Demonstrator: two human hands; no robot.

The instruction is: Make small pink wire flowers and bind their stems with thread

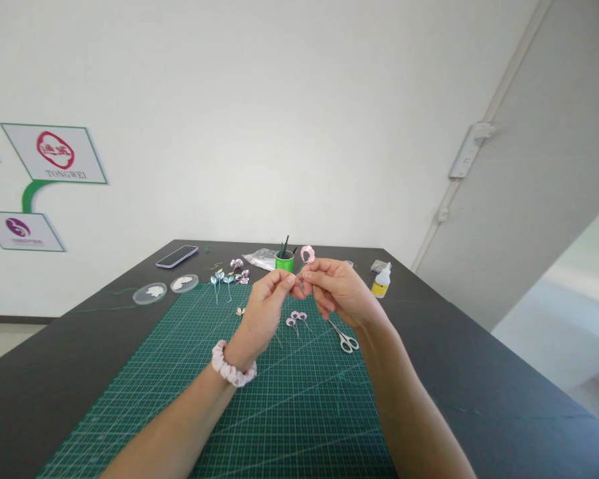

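Above the cutting mat (299, 412), my two hands meet with their fingertips close together. My right hand (342, 289) pinches the thin stem just below a pink looped petal (311, 253), which stands upright over the fingers. My left hand (264, 309), with a scrunchie at the wrist, is pinched closed on the lower part of that stem. Whether a thread is also between the fingertips cannot be made out. Below the hands, several lilac looped petals (292, 322) on wire stems lie on the mat. White-handled scissors (348, 343) rest under my right wrist.
Behind the hands stand a green tin (284, 262) of tools and a clear plastic bag (260, 259). Blue wired petals (219, 277), purple ones (236, 264), two shallow dishes (140, 297) and a phone (178, 256) lie left. A glue bottle (381, 283) stands right.
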